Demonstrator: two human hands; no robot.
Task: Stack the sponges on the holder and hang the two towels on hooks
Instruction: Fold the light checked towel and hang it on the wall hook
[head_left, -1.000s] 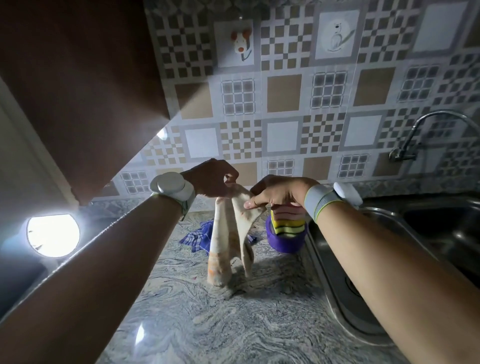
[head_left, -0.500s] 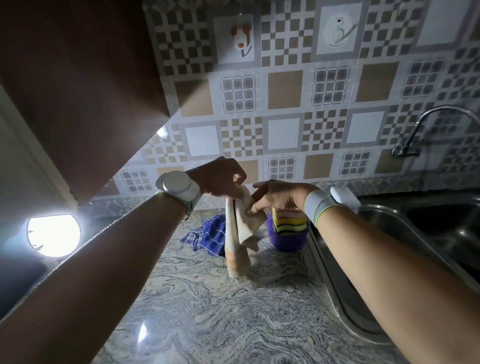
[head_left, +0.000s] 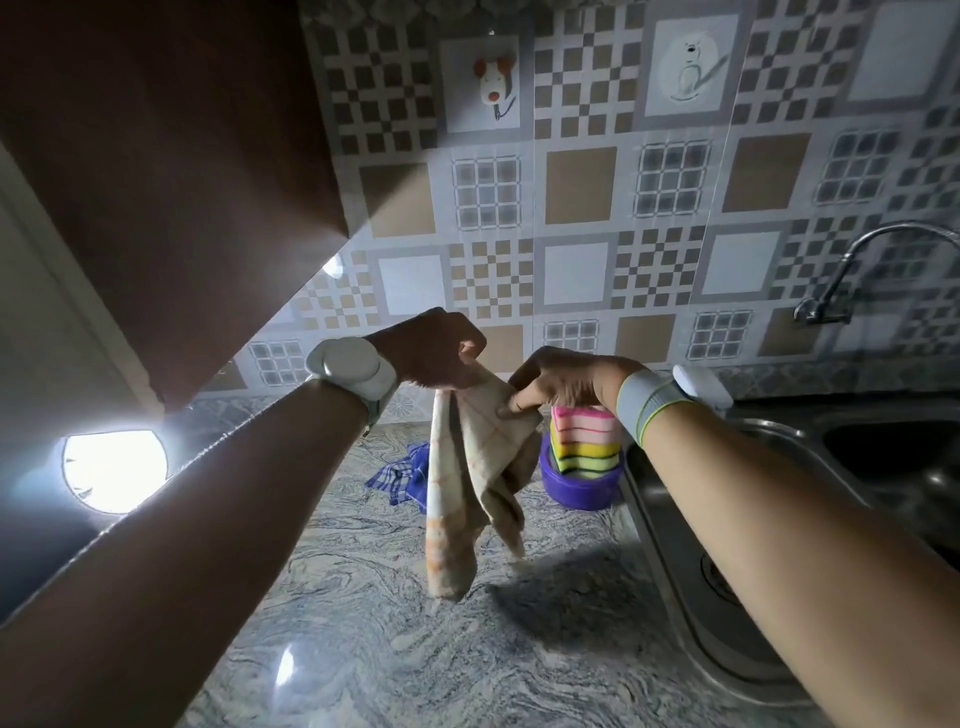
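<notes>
Holding: our left hand and right hand both pinch the beige towel's top edge, above the counter.
Blue towel: crumpled behind it.
Sponges: stacked in purple holder beside sink.

No readable text, label, brand or number shows anywhere; the only signs are two cartoon animal figures on the patterned wall tiles, a brown-eared mouse-shaped wall hook and a pale grey bear-like drawing on a square tile
</notes>
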